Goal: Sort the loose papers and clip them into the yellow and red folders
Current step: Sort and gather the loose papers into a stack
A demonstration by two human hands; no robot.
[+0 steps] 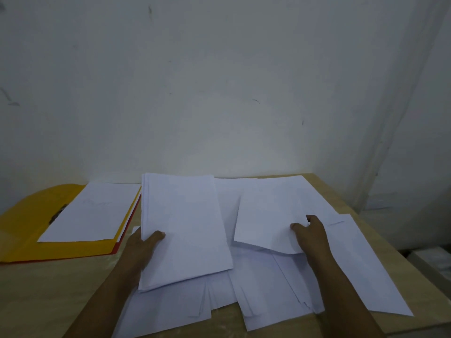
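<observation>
I'm gripping a gathered stack (185, 230) with my left hand (144, 242) and pinching one loose sheet (268, 220) with my right hand (310, 230), so the yellow folder (26, 215), lying open left of the stack with its long axis running away from me, is sitting way nearer my left.
</observation>
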